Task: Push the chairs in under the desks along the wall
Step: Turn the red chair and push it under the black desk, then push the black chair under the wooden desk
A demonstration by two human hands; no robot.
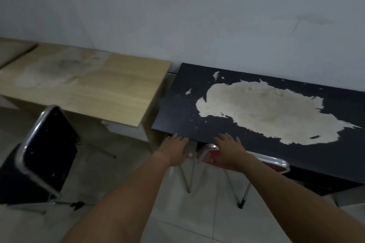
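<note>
**Red chair nearly home under the dark desk, black one still waiting**

The person leans in with both arms stretched out. The left hand (173, 151) and right hand (230, 152) sit side by side on the top rail of the red chair (272, 163). Its chrome-framed back is right up at the front edge of the dark desk (197, 120), and its seat is hidden beneath the top.

The fingers (225, 137) of both hands lie fairly straight and slightly spread, with the tips reaching the desk's edge. That looks like a flat-handed push rather than a grip. Whether the left thumb hooks round the frame, I cannot tell.

Both hands are placed near one end of the rail, probably to steer that corner square to the wall (197, 16). This chair looks as good as finished.

To the left, the black chair (47, 154) stands well out on the tiled floor (207, 213), turned askew. It is apart from the wooden desk (88, 89) it presumably belongs under, so it seems the next job.
</note>
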